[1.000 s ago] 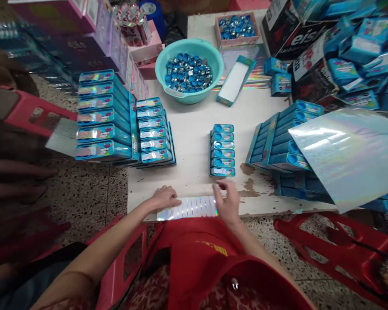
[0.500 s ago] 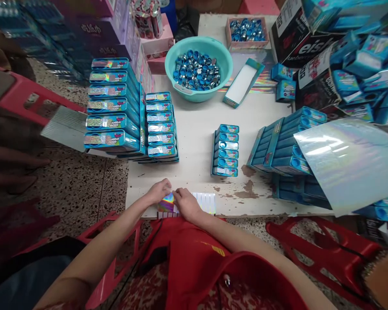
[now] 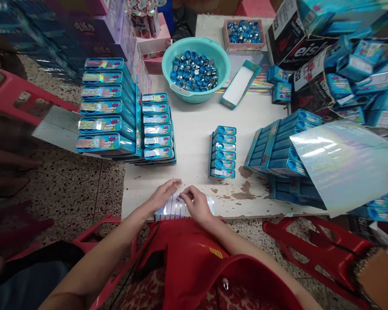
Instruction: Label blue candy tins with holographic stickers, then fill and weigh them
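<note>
Looks like a small packing workshop, honestly: worn white surface [image 3: 197, 129] stacked with teal boxes [image 3: 106, 107] at 10 o'clock, a basin [image 3: 224, 69] of blue caps at 12, cartons [image 3: 297, 38] at 2, terrazzo floor [image 3: 74, 189], red plastic stools [image 3: 310, 245].

Sticker strip [image 3: 174, 207] at table [image 3: 194, 125] near edge; box stack [image 3: 223, 152] behind (bowl [image 3: 195, 69] farther back).

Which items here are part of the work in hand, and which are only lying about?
In hand: left hand and right hand on the holographic sticker strip; small row of blue boxes just beyond.
Lying about: teal bowl of caps, open empty tray, large holographic sheet, red stool.
</note>
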Motion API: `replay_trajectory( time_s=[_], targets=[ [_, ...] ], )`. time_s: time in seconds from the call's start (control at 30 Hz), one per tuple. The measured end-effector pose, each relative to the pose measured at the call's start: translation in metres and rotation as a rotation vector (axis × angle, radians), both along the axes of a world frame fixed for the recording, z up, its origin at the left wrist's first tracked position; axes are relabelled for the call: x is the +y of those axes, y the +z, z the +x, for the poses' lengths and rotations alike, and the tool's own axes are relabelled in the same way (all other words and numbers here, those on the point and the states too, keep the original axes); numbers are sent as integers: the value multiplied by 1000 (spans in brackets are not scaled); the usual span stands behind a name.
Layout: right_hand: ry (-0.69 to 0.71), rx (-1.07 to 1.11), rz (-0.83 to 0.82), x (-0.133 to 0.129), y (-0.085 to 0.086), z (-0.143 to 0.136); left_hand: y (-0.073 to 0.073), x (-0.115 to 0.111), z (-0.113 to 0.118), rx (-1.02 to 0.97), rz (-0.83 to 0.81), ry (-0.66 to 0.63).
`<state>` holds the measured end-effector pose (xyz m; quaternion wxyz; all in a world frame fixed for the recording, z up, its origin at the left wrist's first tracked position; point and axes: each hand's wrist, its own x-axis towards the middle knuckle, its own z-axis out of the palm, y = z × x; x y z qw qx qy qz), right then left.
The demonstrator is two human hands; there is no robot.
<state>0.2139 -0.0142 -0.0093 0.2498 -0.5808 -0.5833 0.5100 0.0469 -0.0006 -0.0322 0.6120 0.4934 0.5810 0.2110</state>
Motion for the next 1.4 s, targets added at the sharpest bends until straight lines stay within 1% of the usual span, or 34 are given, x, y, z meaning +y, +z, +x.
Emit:
replay_trajectory(
  time_s=[0.03,0.1,0.13,0.2,0.27,0.37,0.43,0.53,0.6,0.7,0.77,0.83,0.9,0.93,0.97,1.03,1.07,1.1,1.13,1.2,1.23,1.27,1.3,1.33,1.4],
  targets=[
    [-91,60,-4,3,6,7,6,2,8,-104,-43,-23],
    [-272,122,18,12,15,20,17,10,27,-198,-122,-64],
    [-360,131,35,17,17,26,22,18,36,-197,-134,-75],
    [-515,111,76,28,17,38,29,38,53,-150,-106,-108],
    [-638,38,146,39,13,50,35,62,69,-96,-48,-193],
    [-753,-146,292,55,4,67,40,97,87,-74,28,-307],
    [-796,-267,362,65,-4,76,39,114,97,-73,69,-355],
    [-839,-376,371,76,-19,83,32,131,108,-30,133,-409],
    [-871,-358,335,82,-28,85,23,138,113,-2,158,-424],
    [-923,-285,250,86,-36,88,7,139,115,51,163,-391],
    [-974,-228,154,88,-37,90,-2,131,115,186,151,-323],
    [-984,-166,75,88,-36,92,-10,116,119,340,152,-208],
    [-930,-148,81,89,-35,94,-14,94,128,375,217,-120],
    [-903,-164,104,91,-35,95,-15,82,134,348,259,-108],
    [-888,-187,122,92,-35,97,-15,71,140,323,285,-127],
    [-881,-227,126,95,-35,101,-14,56,144,336,253,-240],
    [-876,-236,118,95,-34,103,-14,52,140,374,211,-311],
    [-868,-243,127,94,-31,105,-14,51,130,416,174,-379],
    [-856,-258,167,91,-28,106,-14,50,115,446,151,-440],
    [-814,-308,329,79,-18,102,-14,49,74,480,147,-529],
    [-762,-322,427,70,-13,96,-15,47,51,504,139,-569],
    [-673,-320,517,59,-8,88,-15,43,29,546,119,-614],
    [-543,-295,578,48,-6,78,-15,38,10,586,89,-656],
    [-389,-249,602,37,-5,66,-14,31,-6,614,53,-688],
    [-81,-146,550,18,-10,42,-13,18,-28,590,-63,-680]
  ],
)
